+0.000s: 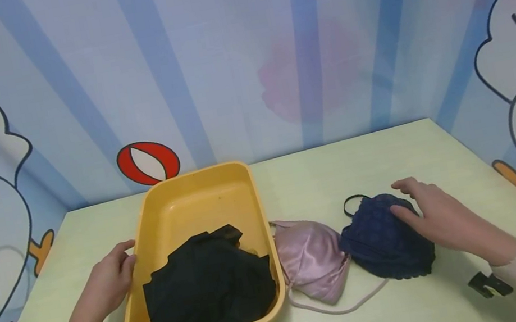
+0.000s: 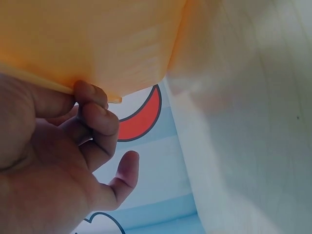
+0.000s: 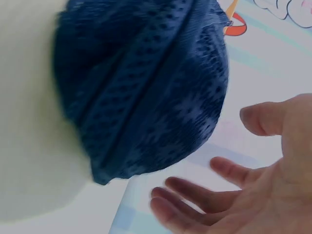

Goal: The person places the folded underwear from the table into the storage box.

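Note:
My left hand (image 1: 109, 278) holds the left rim of a yellow plastic tub (image 1: 196, 178). In the left wrist view, curled fingertips (image 2: 91, 95) lie right at the edge of the tub. A crumpled black garment (image 1: 208, 289) fills the near part of the tub. My right hand (image 1: 443, 215) hovers with thumb and fingers spread beside a folded navy lace bra (image 1: 378, 237), overlapping its right side in the head view. From the right wrist, the fingers show apart from the bra's cup (image 3: 175, 107), with nothing between them.
A pink satin bra (image 1: 310, 257) lies between the tub and the navy bra, its strap (image 1: 339, 311) curving along the pale table (image 1: 341, 170). Behind stands a blue striped backdrop (image 1: 241, 61) with cartoon prints, and similar panels flank both sides.

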{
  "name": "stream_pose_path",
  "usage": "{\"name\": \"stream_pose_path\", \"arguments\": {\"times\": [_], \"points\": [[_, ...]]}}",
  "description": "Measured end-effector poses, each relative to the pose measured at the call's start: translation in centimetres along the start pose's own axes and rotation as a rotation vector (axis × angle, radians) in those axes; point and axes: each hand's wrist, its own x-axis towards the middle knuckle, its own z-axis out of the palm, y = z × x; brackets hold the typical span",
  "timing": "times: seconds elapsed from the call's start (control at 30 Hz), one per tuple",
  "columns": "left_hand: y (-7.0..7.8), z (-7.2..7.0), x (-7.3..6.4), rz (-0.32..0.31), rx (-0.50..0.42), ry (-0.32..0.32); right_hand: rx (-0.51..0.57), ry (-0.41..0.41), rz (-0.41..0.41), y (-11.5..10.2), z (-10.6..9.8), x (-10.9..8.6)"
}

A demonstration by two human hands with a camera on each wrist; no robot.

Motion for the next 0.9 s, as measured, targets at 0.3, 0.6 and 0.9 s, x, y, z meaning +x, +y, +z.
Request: {"name": "stream_pose_path", "arguments": {"times": [0.3,0.6,0.9], "points": [[0.2,0.1,-0.1,-0.013,0.001,-0.006,-0.046,-0.135,0.078,1.5,1.3,-1.0],[0.2,0.1,0.0,-0.004,0.001,-0.004,-0.003,-0.113,0.089,1.6,1.8,-1.3],[0.3,0.0,0.0,0.008,0.004,0.001,0.071,-0.001,0.084,1.6,2.3,-1.6]]}}
